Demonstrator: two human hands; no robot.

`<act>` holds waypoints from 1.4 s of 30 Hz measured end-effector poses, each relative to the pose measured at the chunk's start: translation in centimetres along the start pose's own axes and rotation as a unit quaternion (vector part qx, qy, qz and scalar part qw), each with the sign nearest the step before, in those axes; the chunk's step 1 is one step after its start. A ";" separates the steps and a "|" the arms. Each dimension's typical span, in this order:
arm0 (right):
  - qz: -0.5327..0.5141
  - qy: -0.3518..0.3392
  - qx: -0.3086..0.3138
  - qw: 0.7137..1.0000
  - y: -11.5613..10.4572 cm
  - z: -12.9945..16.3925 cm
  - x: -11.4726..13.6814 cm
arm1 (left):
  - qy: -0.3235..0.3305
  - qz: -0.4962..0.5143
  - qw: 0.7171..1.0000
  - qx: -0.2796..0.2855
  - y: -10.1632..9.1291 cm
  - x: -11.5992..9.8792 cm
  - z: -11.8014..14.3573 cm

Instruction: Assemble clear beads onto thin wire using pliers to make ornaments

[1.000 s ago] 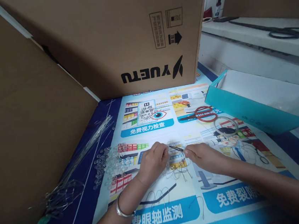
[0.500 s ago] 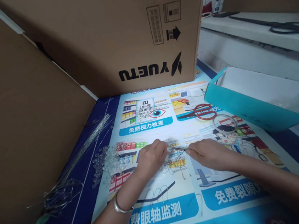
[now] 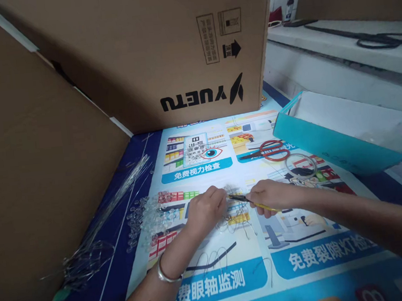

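My right hand [image 3: 272,195] is wrapped round a pair of pliers [image 3: 240,197] with dark jaws and a yellow handle. Their tips point left and meet the fingertips of my left hand [image 3: 207,209]. My left fingers are pinched together; what they hold is too small and hidden to make out. Under and beside both hands lie thin bent wires [image 3: 244,218], some curled into loops. Left of my left hand spreads a heap of clear beads [image 3: 154,217] on the printed sheet. More curved wire pieces [image 3: 212,259] rest nearer to me.
Red-handled scissors [image 3: 275,151] and a wire coil [image 3: 301,165] lie behind my right hand. A teal box [image 3: 337,143] stands at the right. Large cardboard [image 3: 133,57] walls off the back and left. A bundle of long wires [image 3: 119,192] lies at the left.
My right hand has turned and shifted slightly, so the pliers' yellow handle now shows below it. The plier tips have come closer to my left fingertips. My left hand stays nearly in place.
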State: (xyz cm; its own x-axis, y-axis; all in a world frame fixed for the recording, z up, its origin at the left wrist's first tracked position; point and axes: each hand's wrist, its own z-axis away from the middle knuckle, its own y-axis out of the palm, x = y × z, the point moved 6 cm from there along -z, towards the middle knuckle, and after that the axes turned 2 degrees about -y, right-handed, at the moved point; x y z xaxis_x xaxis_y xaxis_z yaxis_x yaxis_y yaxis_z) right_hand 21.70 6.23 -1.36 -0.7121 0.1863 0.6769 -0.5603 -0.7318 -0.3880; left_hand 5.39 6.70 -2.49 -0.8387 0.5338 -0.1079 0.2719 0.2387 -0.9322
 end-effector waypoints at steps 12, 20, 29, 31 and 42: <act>-0.137 0.143 -0.008 0.980 1.4 -0.6 0.0 | -0.027 0.022 0.999 0.031 0.1 0.0 0.1; -0.162 0.181 -0.022 0.970 2.4 -0.6 0.3 | -0.038 0.021 0.998 0.045 0.4 0.1 0.0; -0.181 0.188 0.011 0.965 2.7 0.3 0.9 | -0.054 0.026 0.995 0.076 0.7 0.1 -0.2; -0.188 0.177 0.021 0.966 2.7 0.3 0.7 | -0.050 0.027 0.994 0.089 0.8 -0.1 -0.3; -0.207 0.130 0.035 0.969 3.0 0.5 -0.7 | -0.045 0.025 0.991 0.123 0.4 -0.3 -0.8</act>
State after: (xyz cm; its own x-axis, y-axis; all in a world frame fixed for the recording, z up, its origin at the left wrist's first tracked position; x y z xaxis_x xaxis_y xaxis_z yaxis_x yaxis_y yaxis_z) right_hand 20.73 3.56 -2.71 -0.5194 0.6263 0.5813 -0.7978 -0.5992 -0.0672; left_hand 6.10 7.26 -2.52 -0.8688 0.4624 -0.1773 0.2014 0.0028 -0.9795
